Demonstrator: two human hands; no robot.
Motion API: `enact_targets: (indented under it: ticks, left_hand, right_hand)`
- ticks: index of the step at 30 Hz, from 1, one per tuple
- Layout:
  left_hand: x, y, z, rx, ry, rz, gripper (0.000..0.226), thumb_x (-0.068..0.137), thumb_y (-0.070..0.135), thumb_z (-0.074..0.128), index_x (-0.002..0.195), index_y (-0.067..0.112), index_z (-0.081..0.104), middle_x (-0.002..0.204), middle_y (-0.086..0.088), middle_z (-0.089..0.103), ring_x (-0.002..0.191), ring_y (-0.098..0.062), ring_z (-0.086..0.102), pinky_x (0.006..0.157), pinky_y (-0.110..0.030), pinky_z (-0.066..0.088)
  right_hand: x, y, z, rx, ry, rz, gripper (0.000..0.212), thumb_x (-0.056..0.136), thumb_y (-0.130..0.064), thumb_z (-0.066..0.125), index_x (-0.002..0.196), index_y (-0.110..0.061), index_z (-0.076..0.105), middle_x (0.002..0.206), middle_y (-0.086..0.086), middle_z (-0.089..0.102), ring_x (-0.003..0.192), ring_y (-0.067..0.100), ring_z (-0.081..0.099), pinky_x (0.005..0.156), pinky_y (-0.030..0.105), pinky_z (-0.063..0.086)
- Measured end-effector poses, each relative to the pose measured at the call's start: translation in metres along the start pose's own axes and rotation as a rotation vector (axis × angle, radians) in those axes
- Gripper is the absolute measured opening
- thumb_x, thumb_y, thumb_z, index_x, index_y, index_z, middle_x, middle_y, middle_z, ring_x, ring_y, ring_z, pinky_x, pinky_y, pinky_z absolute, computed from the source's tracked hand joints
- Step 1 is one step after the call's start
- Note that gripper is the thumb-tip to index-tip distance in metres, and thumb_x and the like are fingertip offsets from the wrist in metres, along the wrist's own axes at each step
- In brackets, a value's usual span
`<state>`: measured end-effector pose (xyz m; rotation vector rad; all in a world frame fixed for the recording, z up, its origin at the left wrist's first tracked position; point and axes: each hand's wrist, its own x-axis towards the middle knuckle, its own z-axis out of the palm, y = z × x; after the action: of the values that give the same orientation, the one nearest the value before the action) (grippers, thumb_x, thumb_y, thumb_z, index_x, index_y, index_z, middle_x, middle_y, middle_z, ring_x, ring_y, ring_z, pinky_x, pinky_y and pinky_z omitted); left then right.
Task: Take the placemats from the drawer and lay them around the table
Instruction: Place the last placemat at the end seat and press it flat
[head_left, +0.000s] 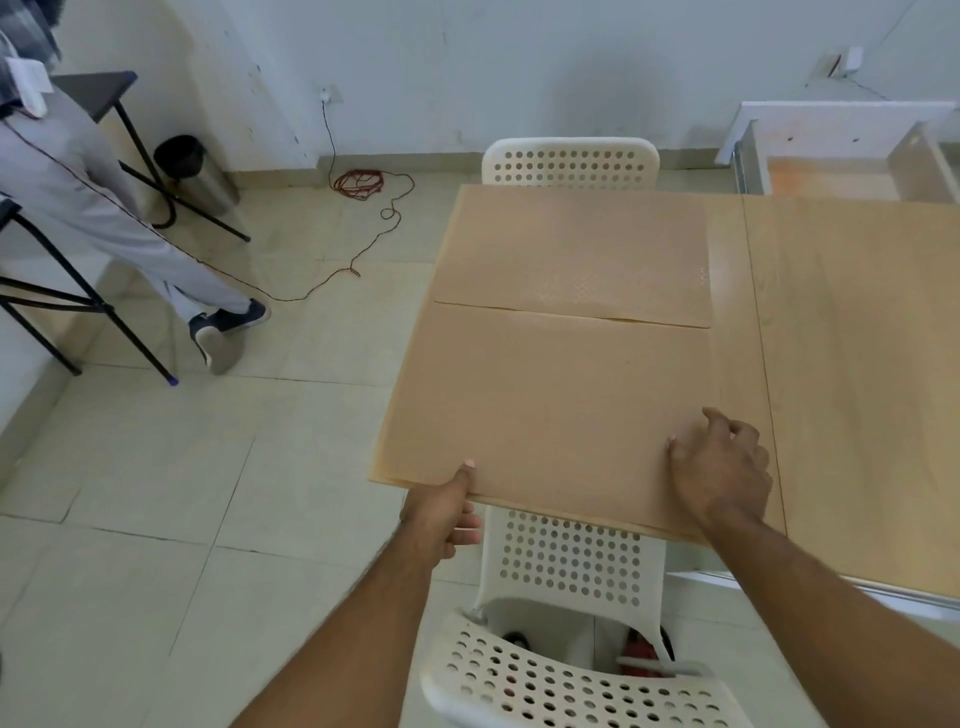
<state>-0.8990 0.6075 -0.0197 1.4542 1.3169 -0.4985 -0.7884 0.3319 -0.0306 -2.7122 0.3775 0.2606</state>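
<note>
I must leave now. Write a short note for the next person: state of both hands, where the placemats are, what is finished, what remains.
Left hand: pinches the near edge of the near placemat, thumb on top.
Right hand: open, flat on that placemat's right part.
Far placemat: flat on the table, by the far chair.
Done: far one laid; near one nearly placed, near edge overhanging.
Left: settle it, release; right half of table bare.

Both hands (597, 483) on near placemat (545, 405)

Both bare arms reach forward; left hand (457, 506) pinches with thumb on top, fingers curled under, right hand (722, 467) lies palm-down, fingers spread.
</note>
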Motion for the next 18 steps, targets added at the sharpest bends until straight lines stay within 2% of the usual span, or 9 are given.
enact_targets:
  ticks: [2, 3, 5, 7, 9, 11, 14, 18]
  left_hand:
    - [-0.009, -0.006, -0.002, 0.102, -0.107, -0.043, 0.069, 0.09, 0.071, 0.05, 0.093, 0.005, 0.07, 0.075, -0.006, 0.077, 0.06, -0.018, 0.073, 0.052, -0.023, 0.039]
    - [-0.013, -0.007, 0.001, 0.162, -0.142, -0.011, 0.068, 0.092, 0.069, 0.048, 0.091, 0.005, 0.071, 0.073, -0.006, 0.076, 0.057, -0.017, 0.071, 0.052, -0.023, 0.039]
    - [-0.019, -0.005, 0.015, 0.302, -0.131, 0.213, 0.059, 0.095, 0.062, 0.05, 0.082, 0.008, 0.07, 0.067, -0.004, 0.074, 0.049, -0.014, 0.063, 0.052, -0.027, 0.044]
    - [-0.023, 0.004, 0.036, 0.471, -0.004, 0.514, 0.047, 0.097, 0.054, 0.052, 0.072, 0.016, 0.062, 0.065, -0.001, 0.068, 0.052, -0.011, 0.058, 0.055, -0.03, 0.047]
    - [-0.021, 0.015, 0.056, 0.647, 0.204, 0.776, 0.03, 0.098, 0.046, 0.051, 0.082, 0.024, 0.062, 0.079, 0.007, 0.065, 0.073, -0.012, 0.058, 0.062, -0.03, 0.046]
    - [-0.007, 0.019, 0.071, 0.787, 0.372, 0.989, 0.024, 0.097, 0.037, 0.05, 0.109, 0.023, 0.065, 0.109, 0.002, 0.064, 0.103, -0.017, 0.055, 0.081, -0.034, 0.049]
    - [0.018, 0.024, 0.079, 0.869, 0.404, 1.002, 0.043, 0.097, 0.035, 0.042, 0.136, 0.021, 0.052, 0.147, -0.009, 0.046, 0.138, -0.029, 0.038, 0.104, -0.049, 0.042]
    - [0.026, 0.036, 0.09, 0.879, 0.331, 1.042, 0.063, 0.093, 0.045, 0.015, 0.147, 0.024, 0.041, 0.161, -0.01, 0.028, 0.15, -0.029, 0.021, 0.114, -0.053, 0.032]
  right_hand:
    - [-0.011, -0.004, 0.003, -0.037, 0.014, -0.073, 0.059, 0.096, -0.046, 0.051, 0.147, -0.02, 0.038, 0.148, 0.016, 0.039, 0.13, 0.037, 0.041, 0.102, 0.053, 0.04]
    - [-0.017, -0.006, 0.006, -0.047, 0.001, -0.131, 0.058, 0.096, -0.046, 0.049, 0.147, -0.021, 0.037, 0.15, 0.015, 0.038, 0.133, 0.036, 0.04, 0.105, 0.053, 0.039]
    - [-0.03, -0.009, 0.016, -0.079, -0.076, -0.271, 0.058, 0.098, -0.049, 0.044, 0.149, -0.024, 0.032, 0.156, 0.011, 0.031, 0.142, 0.031, 0.033, 0.113, 0.051, 0.033]
    - [-0.039, -0.013, 0.027, -0.12, -0.162, -0.408, 0.058, 0.099, -0.051, 0.039, 0.151, -0.028, 0.025, 0.162, 0.008, 0.023, 0.148, 0.027, 0.025, 0.119, 0.048, 0.025]
    - [-0.042, -0.023, 0.036, -0.162, -0.17, -0.514, 0.057, 0.1, -0.053, 0.032, 0.15, -0.028, 0.025, 0.162, 0.008, 0.023, 0.149, 0.026, 0.023, 0.121, 0.047, 0.022]
    - [-0.044, -0.039, 0.043, -0.187, -0.155, -0.576, 0.06, 0.099, -0.055, 0.025, 0.151, -0.026, 0.027, 0.162, 0.01, 0.025, 0.15, 0.027, 0.022, 0.122, 0.047, 0.019]
    - [-0.044, -0.064, 0.056, -0.191, -0.175, -0.628, 0.06, 0.102, -0.053, 0.016, 0.156, -0.027, 0.024, 0.166, 0.01, 0.017, 0.153, 0.026, 0.012, 0.123, 0.046, 0.01]
    - [-0.023, -0.065, 0.058, -0.161, -0.179, -0.566, 0.063, 0.099, -0.054, 0.012, 0.157, -0.03, 0.014, 0.168, 0.006, 0.007, 0.154, 0.024, 0.003, 0.123, 0.045, 0.004]
